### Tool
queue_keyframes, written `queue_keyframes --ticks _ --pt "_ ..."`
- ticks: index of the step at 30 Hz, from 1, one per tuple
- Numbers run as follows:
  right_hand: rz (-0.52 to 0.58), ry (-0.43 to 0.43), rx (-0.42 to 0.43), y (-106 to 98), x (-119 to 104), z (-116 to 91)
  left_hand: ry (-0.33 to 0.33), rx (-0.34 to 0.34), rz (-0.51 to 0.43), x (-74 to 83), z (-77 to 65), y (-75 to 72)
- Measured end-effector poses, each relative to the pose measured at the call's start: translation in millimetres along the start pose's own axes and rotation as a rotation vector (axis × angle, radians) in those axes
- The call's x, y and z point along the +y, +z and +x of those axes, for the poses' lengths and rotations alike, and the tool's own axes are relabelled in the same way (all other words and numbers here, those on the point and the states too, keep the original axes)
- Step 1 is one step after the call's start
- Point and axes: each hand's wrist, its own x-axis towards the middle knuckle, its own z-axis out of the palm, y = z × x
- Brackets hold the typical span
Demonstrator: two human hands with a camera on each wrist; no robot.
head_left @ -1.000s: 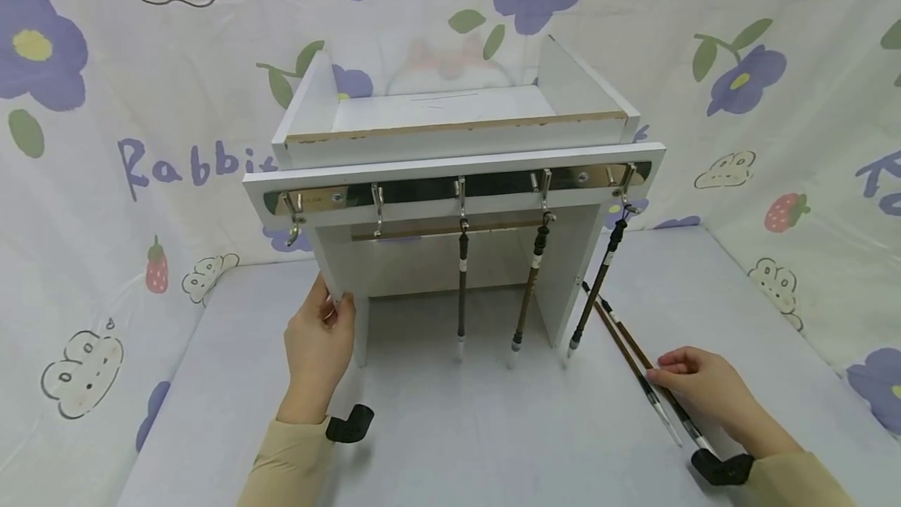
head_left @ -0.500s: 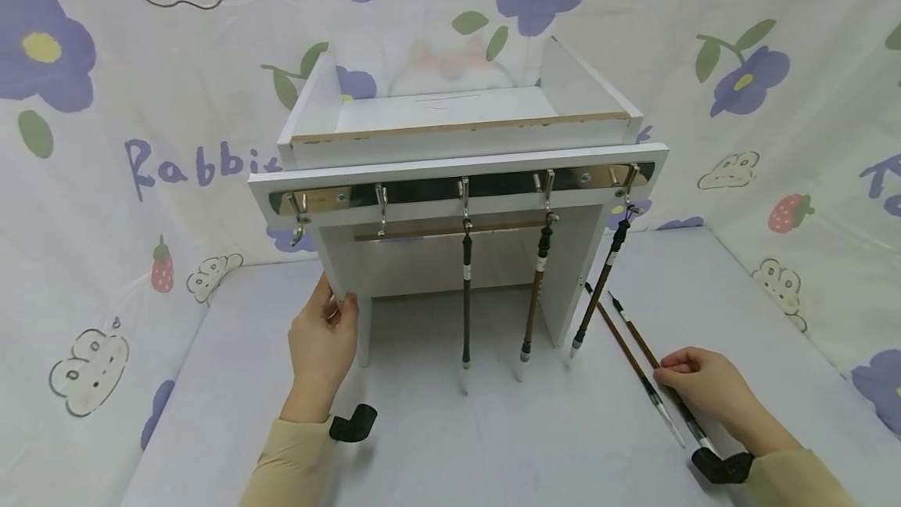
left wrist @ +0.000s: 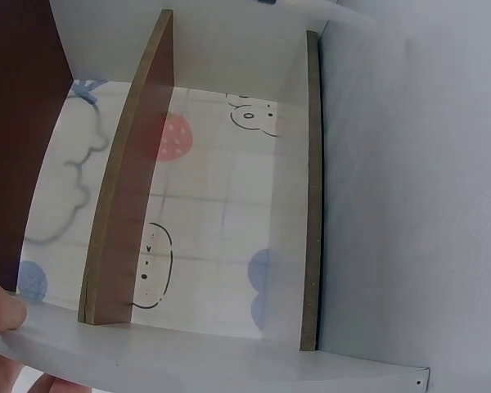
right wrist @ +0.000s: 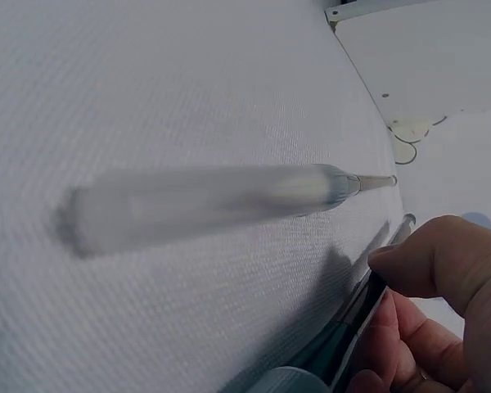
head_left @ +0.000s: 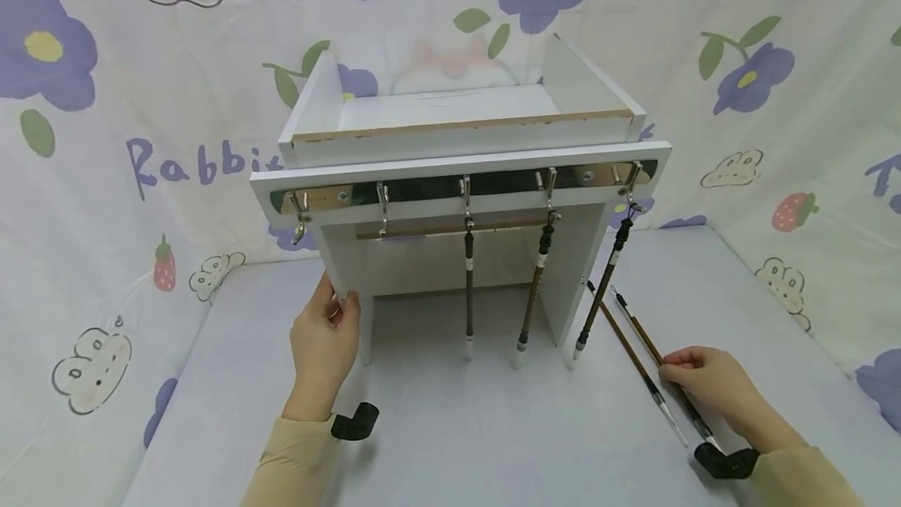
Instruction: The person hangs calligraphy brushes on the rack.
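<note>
A white wooden rack stands on the table, with a strip of metal hooks across its front. My left hand grips the front edge of its left side panel, thumb on the inner face. Three writing brushes hang from the hooks: one from the middle hook, a second brush beside it, and a third brush at the right end. My right hand pinches the shaft of a brown writing brush low over the table. Another brush, clear-capped, lies left of it.
Two hooks at the left bear nothing. Below the hook strip, the rack's inner crossbar shows in the left wrist view. Patterned cloth hangs behind and at both sides of the white table.
The held brush's upper end has shifted right, away from the brush lying beside it. The hanging brushes sway a little. My left hand keeps its grip on the panel.
</note>
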Motion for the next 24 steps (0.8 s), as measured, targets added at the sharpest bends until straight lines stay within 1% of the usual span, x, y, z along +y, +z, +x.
queue_keyframes --ticks 10,15,19,24 --pt "0.000 0.015 -0.005 -4 -3 0 0.020 0.008 0.002 -2.1 1.1 0.8" --pt "0.027 0.033 0.003 -9 -1 -2 0.023 -0.001 -0.003 -1.2 0.4 1.5" --pt "0.070 -0.010 0.033 -15 -5 -8 0.019 -0.003 0.000 -1.8 0.3 1.9" --pt "0.103 -0.066 0.082 -21 -16 -12 0.010 -0.004 -0.003 -3.0 0.1 0.9"
